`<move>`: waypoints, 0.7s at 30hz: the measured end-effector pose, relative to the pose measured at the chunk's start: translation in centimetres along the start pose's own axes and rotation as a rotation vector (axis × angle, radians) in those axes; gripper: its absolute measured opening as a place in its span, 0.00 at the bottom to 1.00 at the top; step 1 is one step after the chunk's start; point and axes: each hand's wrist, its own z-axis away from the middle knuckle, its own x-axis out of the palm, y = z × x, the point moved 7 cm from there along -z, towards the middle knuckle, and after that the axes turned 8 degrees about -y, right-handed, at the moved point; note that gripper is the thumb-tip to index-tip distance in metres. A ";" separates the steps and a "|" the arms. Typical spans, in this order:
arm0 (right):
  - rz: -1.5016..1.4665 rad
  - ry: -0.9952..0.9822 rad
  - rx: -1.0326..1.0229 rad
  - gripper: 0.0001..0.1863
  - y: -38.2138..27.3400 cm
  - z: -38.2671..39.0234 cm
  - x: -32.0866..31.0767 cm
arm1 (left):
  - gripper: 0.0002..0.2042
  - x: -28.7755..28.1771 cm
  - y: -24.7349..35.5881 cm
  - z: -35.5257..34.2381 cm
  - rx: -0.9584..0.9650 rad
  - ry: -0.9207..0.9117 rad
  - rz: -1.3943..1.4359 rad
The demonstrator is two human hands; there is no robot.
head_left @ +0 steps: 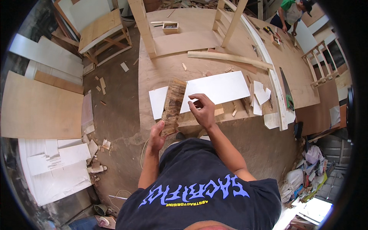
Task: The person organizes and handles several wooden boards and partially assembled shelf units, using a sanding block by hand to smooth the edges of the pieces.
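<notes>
My left hand (157,136) grips the lower end of a rough, streaky, brown and dark wooden piece (174,99), held tilted nearly upright over the front edge of the plywood worktop (268,50). My right hand (203,109) is raised just right of that piece, fingers curled but apart, with nothing visible in them. Behind my hands lie a long white board (216,86) and another white panel (156,103). A pale wooden batten (226,57) lies farther back, with small offcuts around the white board.
A green-handled saw (289,100) and long pale strips lie on the right. Wooden uprights (143,27) and a small box (170,27) stand at the back. A co-worker (287,17) is at the far right corner. Stacked panels (44,105) and a bench (99,27) line the left.
</notes>
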 end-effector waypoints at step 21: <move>0.309 0.013 -0.159 0.04 -2.0 0.0 0.1 | 0.28 2.1 -2.0 0.5 -0.094 0.058 -0.286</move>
